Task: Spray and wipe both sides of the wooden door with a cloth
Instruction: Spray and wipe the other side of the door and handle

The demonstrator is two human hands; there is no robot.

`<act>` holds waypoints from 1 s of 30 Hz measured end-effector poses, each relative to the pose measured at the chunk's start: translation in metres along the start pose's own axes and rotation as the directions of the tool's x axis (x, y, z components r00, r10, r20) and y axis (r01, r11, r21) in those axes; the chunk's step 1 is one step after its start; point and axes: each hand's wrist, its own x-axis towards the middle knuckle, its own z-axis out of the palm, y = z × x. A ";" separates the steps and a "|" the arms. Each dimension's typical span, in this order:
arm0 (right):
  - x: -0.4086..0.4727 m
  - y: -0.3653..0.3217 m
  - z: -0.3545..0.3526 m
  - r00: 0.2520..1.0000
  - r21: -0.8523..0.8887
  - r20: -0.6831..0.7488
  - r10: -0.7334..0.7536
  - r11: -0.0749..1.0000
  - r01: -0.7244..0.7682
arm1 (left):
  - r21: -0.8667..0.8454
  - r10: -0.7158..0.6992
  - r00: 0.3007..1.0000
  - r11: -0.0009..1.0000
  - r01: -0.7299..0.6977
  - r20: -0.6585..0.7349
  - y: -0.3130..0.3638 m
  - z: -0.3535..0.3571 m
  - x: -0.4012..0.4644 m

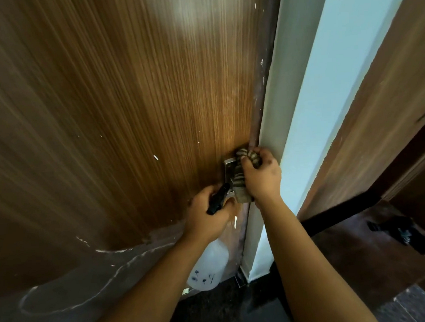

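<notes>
- Forearms reach up and forward to the wooden door, which stands straight ahead, its long axis vertical, its latch edge on the right against the pale frame.
- Right hand, the nearer to that edge, grips the bunched striped cloth over the metal handle plate.
- Left hand, just below and left, is curled round the spray bottle at its black trigger head, nozzle toward the door.
- Wiping from here would likely run along the latch edge.

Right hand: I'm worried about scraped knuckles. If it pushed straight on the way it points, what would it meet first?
Probably the door edge beside the white frame; the right hand presses its cloth over the metal handle plate.
</notes>
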 end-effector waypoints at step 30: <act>-0.009 0.091 0.030 0.919 0.192 0.078 0.387 0.898 -0.395 | -0.090 -0.132 0.989 0.986 0.138 0.066 0.001 -0.010 0.011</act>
